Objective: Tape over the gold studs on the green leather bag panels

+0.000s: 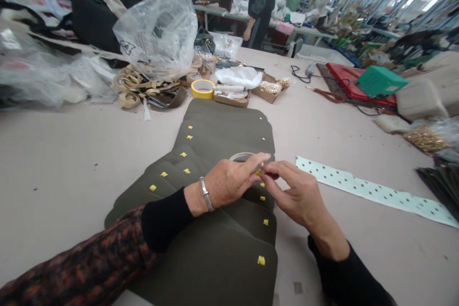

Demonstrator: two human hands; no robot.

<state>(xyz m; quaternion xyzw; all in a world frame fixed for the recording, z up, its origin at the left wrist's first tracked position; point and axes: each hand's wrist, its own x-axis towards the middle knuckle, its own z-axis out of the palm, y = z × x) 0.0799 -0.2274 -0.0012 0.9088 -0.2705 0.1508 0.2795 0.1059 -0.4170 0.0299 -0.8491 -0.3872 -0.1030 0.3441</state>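
Overlapping dark green panels (222, 124) lie in a stack on the pale table, with several small yellow tape pieces (261, 260) along both sides. Above the panels my left hand (229, 179) holds a roll of yellow tape (241, 157), partly hidden behind its fingers. My right hand (296, 191) is just to the right, thumb and forefinger pinched together at the edge of the roll, where a bit of yellow shows. Two small metal studs (263, 139) sit near the right edge of the upper panel.
Another yellow tape roll (202, 89) and open boxes (232, 100) stand behind the panels. Straps and plastic bags (158, 33) pile up at the back left. A dotted pale strip (373, 190) lies right, a green box (382, 81) behind it. A person (263, 0) stands beyond the table.
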